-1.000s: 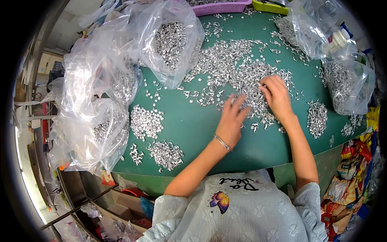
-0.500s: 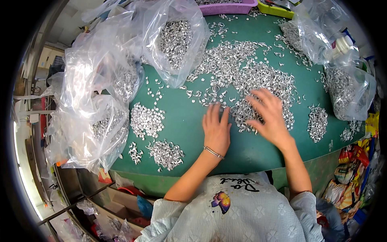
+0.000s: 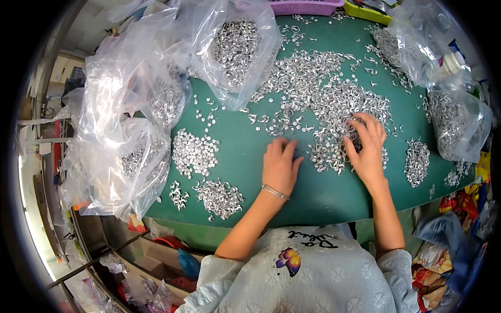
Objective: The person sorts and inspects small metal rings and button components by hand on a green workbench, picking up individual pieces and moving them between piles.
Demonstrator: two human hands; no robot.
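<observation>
Small curved silvery metal pieces lie in a broad pile (image 3: 329, 99) across the green tabletop. Over the right part of that pile, my right hand (image 3: 369, 151) has its fingers bent and apart, the tips among the pieces. My left hand (image 3: 279, 167), with a bracelet (image 3: 275, 191) at the wrist, rests on the bare table just left of the pile's near edge. Its fingers are slightly curled and the thumb stands away from the index finger; I see nothing held. Toward the left lie a heap of small roundish pieces (image 3: 195, 151) and a heap of curved ones (image 3: 220, 199).
Clear plastic bags of metal pieces stand at the left (image 3: 125, 141), far middle (image 3: 236, 52) and right (image 3: 451, 122). A small heap (image 3: 417, 163) lies right of my right hand. Purple (image 3: 308, 7) and yellow-green (image 3: 367, 13) trays sit at the far edge.
My right hand has moved right across the pile, its fingers now more bent. My left hand stays near the same spot, fingers more curled. The view has shifted slightly.
</observation>
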